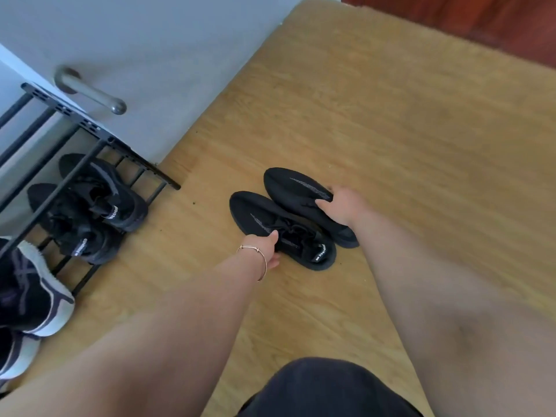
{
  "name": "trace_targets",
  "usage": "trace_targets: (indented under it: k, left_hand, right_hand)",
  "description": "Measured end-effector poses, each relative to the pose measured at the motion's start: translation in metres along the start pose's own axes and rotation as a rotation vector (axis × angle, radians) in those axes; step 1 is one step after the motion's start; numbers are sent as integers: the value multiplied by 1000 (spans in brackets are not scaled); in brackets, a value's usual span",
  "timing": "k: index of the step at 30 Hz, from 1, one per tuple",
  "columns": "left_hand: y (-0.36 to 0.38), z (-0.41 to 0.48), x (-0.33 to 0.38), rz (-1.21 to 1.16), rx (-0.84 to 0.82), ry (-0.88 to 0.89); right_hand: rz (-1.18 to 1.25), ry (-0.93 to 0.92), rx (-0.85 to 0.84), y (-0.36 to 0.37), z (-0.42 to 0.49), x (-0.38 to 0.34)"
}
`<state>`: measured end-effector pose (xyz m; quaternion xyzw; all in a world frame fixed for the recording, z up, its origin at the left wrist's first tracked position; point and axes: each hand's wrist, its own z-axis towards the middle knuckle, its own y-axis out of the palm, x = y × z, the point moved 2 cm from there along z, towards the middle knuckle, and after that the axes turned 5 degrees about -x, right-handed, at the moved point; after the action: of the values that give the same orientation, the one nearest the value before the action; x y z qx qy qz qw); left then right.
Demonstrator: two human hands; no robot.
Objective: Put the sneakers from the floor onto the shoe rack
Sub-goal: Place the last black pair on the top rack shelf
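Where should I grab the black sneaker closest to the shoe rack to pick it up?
Grab the near sneaker at its open collar by the heel, coming down from above. Its sole is flat on the floor with the opening facing up, so fingers can hook inside. The left hand is already there.

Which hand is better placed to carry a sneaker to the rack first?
Probably the left hand: it already grips the nearer sneaker and lies on the shoe rack side. The right hand is farther off.

Light wood-grain floor point(376, 121), white door point(156, 40), metal lever handle point(90, 91)
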<state>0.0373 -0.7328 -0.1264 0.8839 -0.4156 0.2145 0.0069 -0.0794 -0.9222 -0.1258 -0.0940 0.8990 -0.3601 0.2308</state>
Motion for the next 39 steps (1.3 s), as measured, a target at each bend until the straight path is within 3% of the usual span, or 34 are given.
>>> trace_targets:
  k: [7, 21, 30, 39]
  left_hand:
    - [-15, 7, 1, -203, 35, 173]
    - [-40, 23, 7, -166, -6, 232]
    - [-60, -20, 11, -181, -56, 213]
    - [-134, -81, 40, -242, 50, 261]
  right_hand:
    - [289, 102, -68, 14, -7, 8]
    - [774, 172, -115, 36, -18, 15]
    - [813, 203, -130, 22, -53, 0]
    - [662, -15, -221, -32, -76, -95]
